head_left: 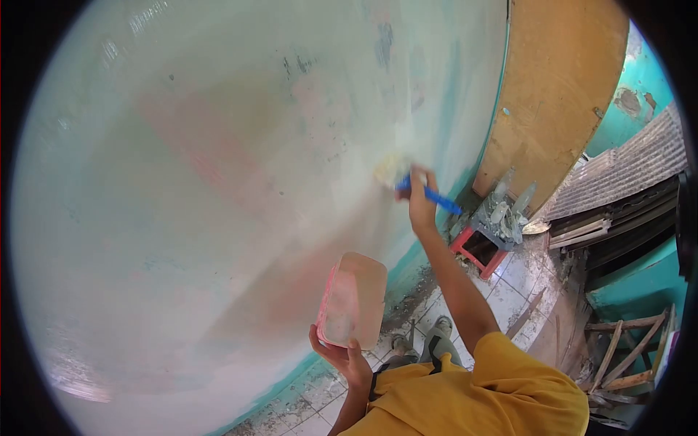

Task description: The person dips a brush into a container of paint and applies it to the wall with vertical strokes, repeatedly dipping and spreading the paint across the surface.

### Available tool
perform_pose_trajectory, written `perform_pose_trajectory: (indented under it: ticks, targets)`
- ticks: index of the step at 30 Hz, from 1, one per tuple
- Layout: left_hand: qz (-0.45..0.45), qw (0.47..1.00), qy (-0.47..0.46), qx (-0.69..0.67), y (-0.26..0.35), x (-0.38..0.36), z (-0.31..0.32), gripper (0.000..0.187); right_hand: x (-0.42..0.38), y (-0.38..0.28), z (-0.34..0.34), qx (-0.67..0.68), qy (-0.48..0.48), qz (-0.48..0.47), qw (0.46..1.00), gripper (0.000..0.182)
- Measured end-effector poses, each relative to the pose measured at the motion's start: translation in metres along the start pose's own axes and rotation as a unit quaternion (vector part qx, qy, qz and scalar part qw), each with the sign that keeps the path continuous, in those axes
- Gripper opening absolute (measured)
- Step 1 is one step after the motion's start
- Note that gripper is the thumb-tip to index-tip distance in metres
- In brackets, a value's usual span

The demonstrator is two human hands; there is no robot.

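Note:
My right hand (420,195) is wrapped round the blue handle of a paintbrush (445,202). Its pale yellowish bristles, smeared by motion, overlap the wall (305,182), which carries whitish paint over pink, grey and teal patches. Lower down, my left hand (347,360) grips a pink plastic container (353,301) by its bottom end. The container is tilted so that its inside shows, with whitish paint coating its walls and base. It is held out from the wall, below and left of the brush.
A red-legged stool (483,254) with plastic bottles (520,200) on top stands by the wooden door (556,94). Corrugated sheets (625,178) lean at the right, above a broken wooden frame (631,349). Paint-spattered tiles (509,294) cover the floor around my feet.

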State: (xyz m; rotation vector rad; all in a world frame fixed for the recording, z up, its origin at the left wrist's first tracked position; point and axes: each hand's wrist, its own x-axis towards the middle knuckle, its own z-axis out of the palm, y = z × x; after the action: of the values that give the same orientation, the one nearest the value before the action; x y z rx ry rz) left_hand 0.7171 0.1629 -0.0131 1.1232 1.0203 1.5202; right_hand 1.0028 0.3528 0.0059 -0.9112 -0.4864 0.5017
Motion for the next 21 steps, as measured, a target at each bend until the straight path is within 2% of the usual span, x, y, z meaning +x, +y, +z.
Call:
perform_pose_trajectory:
  ticks: [1, 4, 6, 8, 11, 14, 17, 18, 19, 21]
  targets:
    - [0.003, 1.000, 0.007, 0.004, 0.001, 0.001, 0.002, 0.108, -0.013, 0.016, -0.016, -0.024, 0.015, 0.048, 0.998, 0.026]
    - [0.004, 1.000, 0.004, -0.006, 0.000, 0.003, 0.002, 0.108, -0.014, 0.020, -0.034, -0.102, 0.012, 0.059, 0.993, 0.024]
    - [0.007, 1.000, 0.002, 0.003, -0.002, 0.005, 0.003, 0.108, 0.018, -0.020, -0.004, -0.096, -0.028, -0.015, 0.995, 0.025]
    - [0.004, 1.000, -0.003, 0.016, -0.002, 0.003, -0.001, 0.108, 0.040, -0.096, 0.046, -0.114, -0.068, -0.084, 0.988, 0.027]
    - [0.008, 1.000, -0.005, 0.011, -0.007, 0.005, 0.004, 0.108, 0.062, -0.166, 0.091, -0.010, -0.106, -0.162, 0.981, 0.030]
    - [-0.012, 1.000, 0.001, -0.004, -0.009, 0.003, 0.007, 0.108, 0.057, -0.123, 0.066, 0.032, -0.074, -0.154, 0.985, 0.031]
    - [-0.018, 1.000, -0.003, -0.006, -0.008, 0.002, 0.010, 0.107, 0.005, 0.006, -0.004, -0.010, -0.017, -0.032, 0.999, 0.028]
    - [-0.014, 1.000, -0.008, -0.006, -0.008, 0.003, 0.011, 0.107, -0.014, 0.038, -0.029, -0.046, 0.012, 0.037, 0.998, 0.025]
    - [-0.012, 1.000, -0.013, -0.004, -0.007, 0.003, 0.011, 0.106, -0.021, 0.047, -0.043, -0.046, 0.012, 0.037, 0.998, 0.025]
    - [-0.012, 1.000, -0.010, -0.002, -0.011, 0.004, 0.008, 0.106, -0.030, 0.040, -0.051, -0.139, -0.015, 0.099, 0.985, 0.025]
